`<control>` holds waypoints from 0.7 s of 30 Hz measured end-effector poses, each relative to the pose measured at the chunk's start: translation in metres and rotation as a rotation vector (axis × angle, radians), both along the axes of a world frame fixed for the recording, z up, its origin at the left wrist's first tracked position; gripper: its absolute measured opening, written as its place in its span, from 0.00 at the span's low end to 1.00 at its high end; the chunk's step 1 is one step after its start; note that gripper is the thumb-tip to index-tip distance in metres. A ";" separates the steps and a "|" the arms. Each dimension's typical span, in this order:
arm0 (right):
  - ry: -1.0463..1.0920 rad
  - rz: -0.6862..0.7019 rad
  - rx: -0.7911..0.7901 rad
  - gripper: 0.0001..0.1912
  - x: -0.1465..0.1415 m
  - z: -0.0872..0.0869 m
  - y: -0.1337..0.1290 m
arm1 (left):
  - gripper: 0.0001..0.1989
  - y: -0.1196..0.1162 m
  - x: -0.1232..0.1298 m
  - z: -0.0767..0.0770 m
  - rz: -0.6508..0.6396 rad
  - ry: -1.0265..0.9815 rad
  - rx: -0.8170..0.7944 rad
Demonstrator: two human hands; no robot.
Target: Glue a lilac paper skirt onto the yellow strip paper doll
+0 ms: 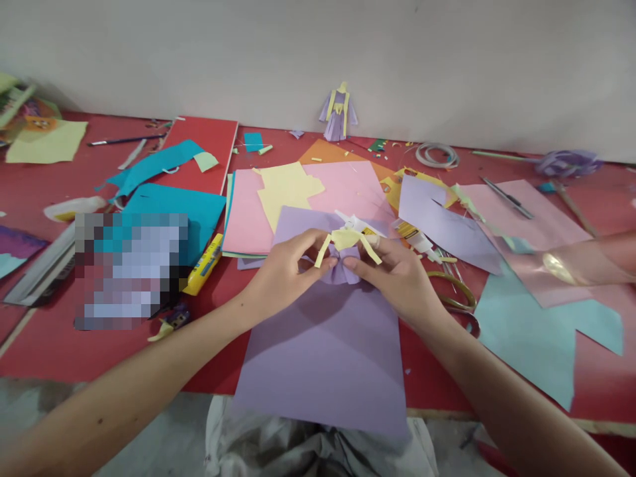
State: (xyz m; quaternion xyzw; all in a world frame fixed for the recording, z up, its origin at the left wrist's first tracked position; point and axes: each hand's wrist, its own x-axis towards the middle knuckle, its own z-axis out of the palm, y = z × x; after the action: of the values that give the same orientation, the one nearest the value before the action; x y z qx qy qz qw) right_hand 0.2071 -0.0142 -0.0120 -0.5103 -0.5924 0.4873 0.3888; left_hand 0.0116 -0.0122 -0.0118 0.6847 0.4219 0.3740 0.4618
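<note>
Between my two hands is a small paper figure (344,270), a pleated purple skirt topped by a yellow paper piece with two strips hanging outward. My left hand (298,262) pinches its left side, thumb on the purple pleats. On the other side my right hand (392,265) grips it the same way, thumb against the skirt. Beneath lies a large purple paper sheet (322,351), reaching past the table's front edge. A white glue tube (415,236) and scissors (454,289) lie just right of my right hand. The fingers behind the figure are partly hidden.
A similar finished-looking paper doll (338,112) leans on the wall. Pink sheets (248,205) and a yellow glue stick (203,265) lie left, with a blurred-out rectangular object (134,271). Teal paper (531,331) and a pen (507,197) are right, where another person's forearm (606,262) reaches in.
</note>
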 end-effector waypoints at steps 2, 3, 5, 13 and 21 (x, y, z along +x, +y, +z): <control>0.004 0.017 0.021 0.10 0.000 0.001 0.000 | 0.05 0.000 0.000 0.001 0.002 0.012 0.022; 0.005 0.024 0.032 0.10 0.000 0.001 0.001 | 0.05 -0.001 0.000 0.001 0.003 0.017 0.034; 0.002 0.035 0.043 0.10 -0.001 0.001 0.001 | 0.04 -0.001 0.000 0.001 0.003 0.026 0.050; 0.037 0.023 0.038 0.09 -0.001 -0.002 0.002 | 0.08 -0.001 0.000 0.000 0.027 0.031 0.045; 0.024 -0.003 0.024 0.07 0.000 -0.002 0.001 | 0.07 -0.002 0.000 0.001 0.035 0.040 0.055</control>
State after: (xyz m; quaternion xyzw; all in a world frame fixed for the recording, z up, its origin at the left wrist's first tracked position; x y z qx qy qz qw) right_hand 0.2067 -0.0129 -0.0142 -0.5009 -0.5926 0.4855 0.4027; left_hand 0.0117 -0.0140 -0.0104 0.6970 0.4325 0.3800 0.4276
